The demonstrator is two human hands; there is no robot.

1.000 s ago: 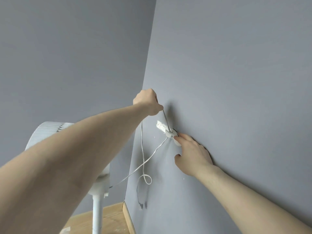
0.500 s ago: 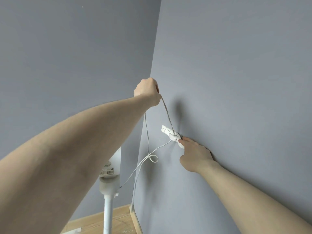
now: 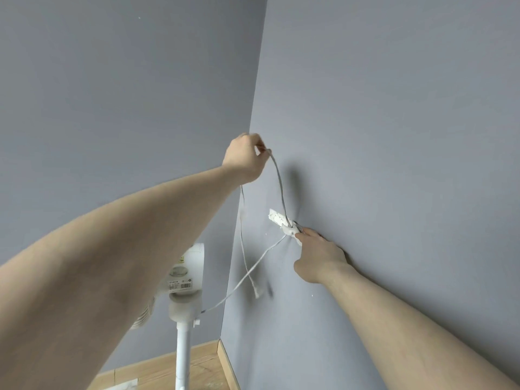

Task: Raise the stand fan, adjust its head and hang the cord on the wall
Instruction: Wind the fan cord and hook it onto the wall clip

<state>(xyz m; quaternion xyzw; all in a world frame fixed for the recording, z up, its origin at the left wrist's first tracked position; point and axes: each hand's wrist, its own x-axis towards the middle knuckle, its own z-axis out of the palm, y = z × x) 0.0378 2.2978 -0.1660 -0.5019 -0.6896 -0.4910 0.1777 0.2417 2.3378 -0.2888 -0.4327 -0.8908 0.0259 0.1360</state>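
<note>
- The cord (image 3: 278, 181) is thin, white and limp. It rises from the wall hook (image 3: 291, 228), arches up to the left hand (image 3: 244, 158), then drops in a second strand down the wall to a small blurred end near the corner.
- Another stretch runs from the hook down and left, slanting across to the neck of the stand fan (image 3: 184, 288).
- The left hand's grip is closed on the cord, pinching it at the top of the arch, above and left of the hook.
- The right hand (image 3: 318, 257) rests against the wall with fingertips (image 3: 302, 235) at the hook; how its grip lies on the hook I cannot tell.
- The fan is white, its labelled motor housing atop an upright white pole (image 3: 183, 356), standing near the corner, partly hidden behind the left forearm.
- Two blue-grey walls (image 3: 394, 108) meet in a corner; a white mounting strip (image 3: 277, 218) sits on the right-hand wall beside the hook.
- The wooden floor (image 3: 157, 372) has a wooden skirting board (image 3: 228, 364).
</note>
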